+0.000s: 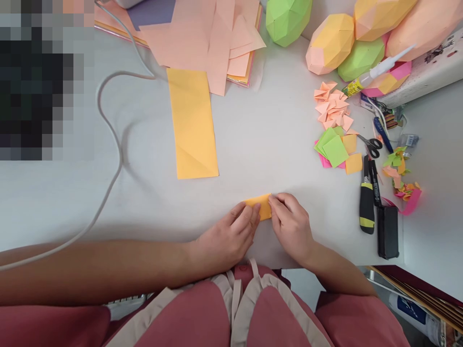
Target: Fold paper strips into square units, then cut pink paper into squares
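Between my two hands, close to the table's front edge, is a small folded piece of yellow-orange paper. Fingers of my left hand lie closed over its left part. At its right end, my right hand pinches the corner between thumb and fingers. Farther up and left lies a longer yellow-orange paper strip with a diagonal crease near its lower end. Nothing else touches either hand.
Pink paper sheets are piled at the back. Faceted paper shapes stand at the back right, near folded pink pieces, small coloured squares, scissors, a cutter and a black box. A white cable crosses the left side.
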A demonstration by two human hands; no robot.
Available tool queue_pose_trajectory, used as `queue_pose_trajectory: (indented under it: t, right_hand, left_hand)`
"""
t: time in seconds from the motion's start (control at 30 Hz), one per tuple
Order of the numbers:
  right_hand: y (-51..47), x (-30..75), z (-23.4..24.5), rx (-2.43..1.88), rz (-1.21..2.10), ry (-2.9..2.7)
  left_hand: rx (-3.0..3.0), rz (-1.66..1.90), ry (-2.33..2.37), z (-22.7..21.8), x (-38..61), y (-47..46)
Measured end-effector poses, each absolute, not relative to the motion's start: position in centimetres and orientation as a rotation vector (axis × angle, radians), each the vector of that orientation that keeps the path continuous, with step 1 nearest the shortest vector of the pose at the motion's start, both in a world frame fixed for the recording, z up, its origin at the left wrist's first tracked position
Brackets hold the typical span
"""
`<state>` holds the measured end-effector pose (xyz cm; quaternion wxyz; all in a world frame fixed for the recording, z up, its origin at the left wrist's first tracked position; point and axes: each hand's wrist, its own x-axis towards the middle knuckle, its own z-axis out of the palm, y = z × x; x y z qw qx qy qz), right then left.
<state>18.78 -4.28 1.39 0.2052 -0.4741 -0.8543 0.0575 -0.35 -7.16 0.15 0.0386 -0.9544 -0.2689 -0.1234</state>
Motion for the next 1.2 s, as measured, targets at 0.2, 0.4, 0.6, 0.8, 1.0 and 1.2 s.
queue_pose_trajectory:
  t: [0.2,0.4,0.6,0.8,1.0,1.2]
  right_hand:
    - [-4.4,18.9,1.2,-1.334,0.115,-2.422]
    - [-4.5,18.9,1.0,-1.381,0.119,-2.496]
    - [-4.5,18.7,0.9,-1.372,-0.03,-2.564]
    - [-4.7,18.1,1.3,-1.376,-0.08,-2.613]
    - [-4.8,17.6,2.0,-1.481,-0.112,-2.719]
    - [-4.9,17.6,2.5,-1.652,-0.136,-2.76]
  left_hand:
    - [-2.914,-0.385,-0.786,0.2,-0.4,-7.2]
    - [-2.88,-0.403,-0.811,0.6,-0.2,-7.1]
    - [-2.902,-0.453,-0.776,0.4,-0.1,-7.1]
    - [-2.958,-0.334,-0.716,1.0,-0.2,-6.7]
    - [-3.043,-0.13,-0.678,1.9,-0.3,-6.5]
    - [-3.054,-0.145,-0.672,2.1,-0.1,-6.3]
